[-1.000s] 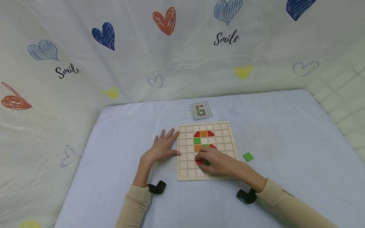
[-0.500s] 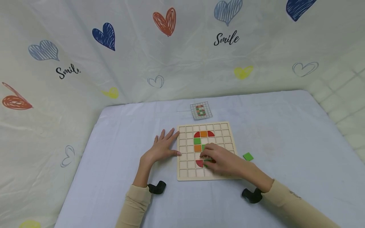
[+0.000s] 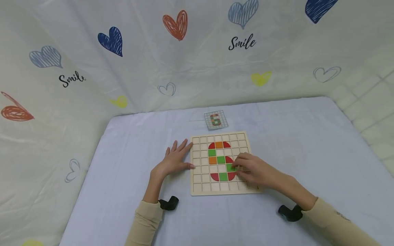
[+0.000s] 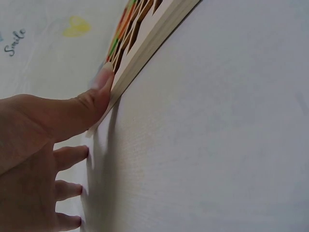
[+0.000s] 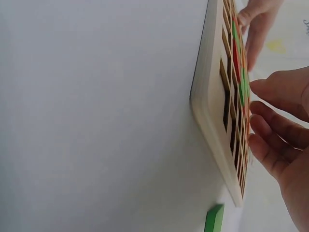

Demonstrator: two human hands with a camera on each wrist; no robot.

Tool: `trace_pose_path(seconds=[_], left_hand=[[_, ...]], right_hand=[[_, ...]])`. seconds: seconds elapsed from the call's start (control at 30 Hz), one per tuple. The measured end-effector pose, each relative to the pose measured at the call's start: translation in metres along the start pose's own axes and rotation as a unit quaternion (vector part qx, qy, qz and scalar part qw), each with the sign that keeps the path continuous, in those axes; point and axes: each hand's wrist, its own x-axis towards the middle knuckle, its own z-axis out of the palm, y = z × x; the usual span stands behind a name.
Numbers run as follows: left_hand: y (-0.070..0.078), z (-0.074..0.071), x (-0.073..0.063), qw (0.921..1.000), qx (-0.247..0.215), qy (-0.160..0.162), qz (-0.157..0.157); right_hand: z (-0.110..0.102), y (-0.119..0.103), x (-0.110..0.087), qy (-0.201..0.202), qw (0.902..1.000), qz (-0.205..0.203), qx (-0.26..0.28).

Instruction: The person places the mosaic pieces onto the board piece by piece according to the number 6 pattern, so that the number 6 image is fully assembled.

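A square wooden grid board (image 3: 197, 188) lies on the table with red, orange and green tiles set in its cells. The left hand (image 3: 173, 162) is spread at the board's left side, its thumb and index fingertip on the edge; the left wrist view shows the thumb (image 4: 99, 92) pressing the rim. Over the right half of the board, the right hand (image 3: 258, 171) has loosely bent fingers, with fingertips at a green tile (image 3: 230, 167) and a red rounded tile (image 3: 231, 176) below it. A gap shows between its thumb and fingers in the right wrist view.
A small pattern card (image 3: 216, 120) lies behind the board, printed with a similar coloured figure. One loose green tile (image 5: 214, 220) rests on the table just off the board's right side, hidden under the right hand in the head view. White cloth covers the table.
The right hand has moved rightward across the board from the lower left red tile, uncovering the middle and lower tiles. The loose green tile is now covered in the head view. The left hand stays put.
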Motion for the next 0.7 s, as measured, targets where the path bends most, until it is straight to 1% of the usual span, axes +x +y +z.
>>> trace_pose_path(seconds=[0.13, 0.2, 0.37, 0.47, 0.57, 0.63, 0.7], left_hand=[[0.000, -0.001, -0.001, 1.0000, -0.004, 0.000, 0.002], [0.001, -0.001, -0.001, 0.9999, -0.010, 0.005, 0.007], [0.001, -0.001, 0.002, 1.0000, -0.003, -0.008, -0.002], [0.002, -0.001, 0.002, 1.0000, -0.002, -0.007, -0.003], [0.003, -0.002, 0.000, 1.0000, -0.003, 0.001, 0.002], [0.003, -0.002, -0.001, 1.0000, -0.005, 0.003, 0.002], [0.003, -0.002, -0.002, 1.0000, -0.006, 0.003, 0.000]], right_hand=[[-0.007, 0.007, -0.012, 0.007, 0.9998, 0.015, -0.011], [-0.010, 0.011, -0.018, 0.020, 0.9994, 0.020, -0.021], [-0.019, 0.024, -0.034, 0.059, 0.9965, 0.014, -0.057], [-0.024, 0.031, -0.042, 0.062, 0.9948, 0.027, -0.076], [-0.028, 0.039, -0.050, 0.061, 0.9945, 0.037, -0.077], [-0.029, 0.043, -0.053, 0.069, 0.9947, 0.029, -0.071], [-0.030, 0.047, -0.055, 0.080, 0.9948, 0.010, -0.062]])
